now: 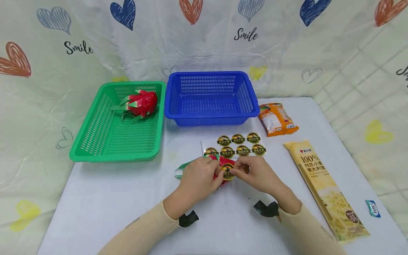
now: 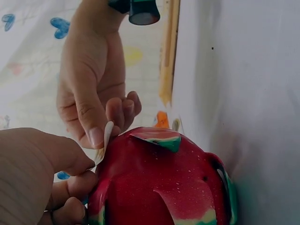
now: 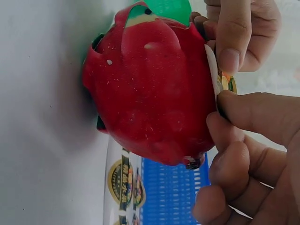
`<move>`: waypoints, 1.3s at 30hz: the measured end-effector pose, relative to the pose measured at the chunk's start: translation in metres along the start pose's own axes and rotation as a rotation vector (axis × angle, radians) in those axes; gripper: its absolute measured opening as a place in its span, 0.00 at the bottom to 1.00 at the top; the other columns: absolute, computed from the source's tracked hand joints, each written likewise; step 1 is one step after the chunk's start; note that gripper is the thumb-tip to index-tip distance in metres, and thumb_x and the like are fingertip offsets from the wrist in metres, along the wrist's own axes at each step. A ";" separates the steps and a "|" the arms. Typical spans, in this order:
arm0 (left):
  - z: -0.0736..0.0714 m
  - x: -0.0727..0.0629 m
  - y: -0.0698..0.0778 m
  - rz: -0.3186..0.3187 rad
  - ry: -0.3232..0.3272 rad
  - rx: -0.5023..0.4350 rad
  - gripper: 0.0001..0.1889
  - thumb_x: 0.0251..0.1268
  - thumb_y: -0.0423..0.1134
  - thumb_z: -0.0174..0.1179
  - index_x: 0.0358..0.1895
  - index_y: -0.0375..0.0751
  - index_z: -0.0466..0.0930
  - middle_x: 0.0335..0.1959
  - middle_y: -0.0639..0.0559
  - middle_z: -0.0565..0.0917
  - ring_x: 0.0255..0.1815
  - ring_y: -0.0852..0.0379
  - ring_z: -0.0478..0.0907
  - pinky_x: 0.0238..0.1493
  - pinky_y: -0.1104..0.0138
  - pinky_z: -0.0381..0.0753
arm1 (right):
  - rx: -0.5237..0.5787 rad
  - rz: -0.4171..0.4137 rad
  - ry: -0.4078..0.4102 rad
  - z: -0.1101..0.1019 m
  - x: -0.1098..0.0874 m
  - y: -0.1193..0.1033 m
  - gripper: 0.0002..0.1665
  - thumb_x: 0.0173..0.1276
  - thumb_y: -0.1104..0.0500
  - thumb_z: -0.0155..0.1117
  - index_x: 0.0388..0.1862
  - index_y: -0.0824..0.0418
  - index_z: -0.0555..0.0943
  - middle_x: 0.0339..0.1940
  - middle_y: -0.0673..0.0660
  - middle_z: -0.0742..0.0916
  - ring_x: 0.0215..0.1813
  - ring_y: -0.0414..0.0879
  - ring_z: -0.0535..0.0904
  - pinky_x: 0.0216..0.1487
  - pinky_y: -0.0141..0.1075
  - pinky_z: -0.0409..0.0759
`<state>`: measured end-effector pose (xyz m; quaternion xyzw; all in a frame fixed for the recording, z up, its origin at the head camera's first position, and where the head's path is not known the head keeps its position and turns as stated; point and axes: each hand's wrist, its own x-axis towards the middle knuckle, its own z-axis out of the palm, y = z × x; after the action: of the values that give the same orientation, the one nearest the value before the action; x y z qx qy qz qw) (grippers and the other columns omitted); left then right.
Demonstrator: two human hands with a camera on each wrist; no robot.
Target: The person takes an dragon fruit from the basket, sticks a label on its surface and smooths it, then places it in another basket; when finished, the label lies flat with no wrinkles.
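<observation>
A red dragon fruit [image 1: 227,160] with green-tipped scales lies on the white table in front of the person. Over its near side is a round black-and-gold sticker [image 1: 227,172], held between both hands. The left hand [image 1: 199,177] pinches the sticker's left edge with thumb and forefinger, close against the fruit. From the other side, the right hand [image 1: 259,173] pinches the right edge, its other fingers curled. In the left wrist view the sticker [image 2: 107,140] stands edge-on, partly lifted off the red skin. The left hand hides part of the fruit in the head view.
Behind the fruit lies a sticker sheet [image 1: 210,143] with several round stickers. A green basket [image 1: 74,150] holds another dragon fruit [image 1: 145,103]; a blue basket [image 1: 210,120] stands beside it. To the right are an orange packet [image 1: 277,119], a pasta bag [image 1: 325,187] and a small blue-green packet [image 1: 373,208].
</observation>
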<state>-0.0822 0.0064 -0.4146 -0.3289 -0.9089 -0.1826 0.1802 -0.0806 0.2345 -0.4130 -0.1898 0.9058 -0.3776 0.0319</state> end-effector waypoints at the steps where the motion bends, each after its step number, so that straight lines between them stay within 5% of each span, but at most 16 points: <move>1: 0.000 0.000 0.000 0.006 0.004 0.004 0.13 0.61 0.43 0.70 0.22 0.52 0.78 0.19 0.61 0.76 0.21 0.63 0.71 0.24 0.71 0.74 | -0.012 0.012 0.001 0.000 0.000 -0.001 0.12 0.66 0.57 0.76 0.26 0.50 0.81 0.18 0.42 0.75 0.23 0.34 0.67 0.23 0.28 0.66; 9: -0.002 0.001 0.005 -0.010 -0.050 -0.006 0.19 0.62 0.52 0.74 0.22 0.51 0.74 0.19 0.61 0.72 0.21 0.63 0.69 0.26 0.70 0.71 | -0.079 0.070 -0.023 -0.002 -0.003 0.000 0.16 0.67 0.51 0.76 0.24 0.50 0.79 0.17 0.44 0.73 0.21 0.35 0.66 0.22 0.28 0.63; 15: -0.003 0.002 0.006 -0.041 -0.126 0.013 0.25 0.56 0.63 0.75 0.22 0.50 0.74 0.17 0.60 0.69 0.20 0.63 0.67 0.24 0.70 0.68 | -0.109 0.001 -0.044 -0.002 -0.003 0.006 0.18 0.63 0.50 0.79 0.24 0.49 0.77 0.18 0.42 0.73 0.23 0.34 0.65 0.24 0.28 0.64; 24: 0.001 0.004 0.006 -0.065 -0.183 -0.021 0.26 0.48 0.63 0.80 0.26 0.48 0.77 0.19 0.59 0.74 0.22 0.62 0.71 0.25 0.70 0.72 | -0.083 -0.081 -0.085 -0.002 0.002 0.019 0.24 0.55 0.47 0.85 0.26 0.51 0.75 0.20 0.43 0.73 0.24 0.33 0.66 0.25 0.27 0.66; 30: -0.001 0.008 0.000 -0.138 -0.227 -0.177 0.27 0.56 0.57 0.77 0.18 0.53 0.66 0.16 0.63 0.67 0.19 0.67 0.64 0.20 0.76 0.58 | -0.035 -0.101 -0.101 -0.001 0.005 0.025 0.25 0.55 0.48 0.85 0.25 0.51 0.73 0.19 0.42 0.72 0.23 0.32 0.65 0.25 0.27 0.65; 39: 0.001 0.010 -0.003 -0.187 -0.176 -0.213 0.27 0.68 0.53 0.68 0.13 0.55 0.65 0.13 0.64 0.65 0.16 0.68 0.63 0.16 0.76 0.54 | 0.031 -0.093 -0.082 0.006 0.008 0.025 0.26 0.60 0.53 0.81 0.19 0.52 0.69 0.16 0.39 0.68 0.21 0.32 0.65 0.24 0.26 0.63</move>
<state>-0.0914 0.0102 -0.4121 -0.2749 -0.9232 -0.2644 0.0463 -0.0946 0.2436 -0.4339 -0.2466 0.8879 -0.3846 0.0541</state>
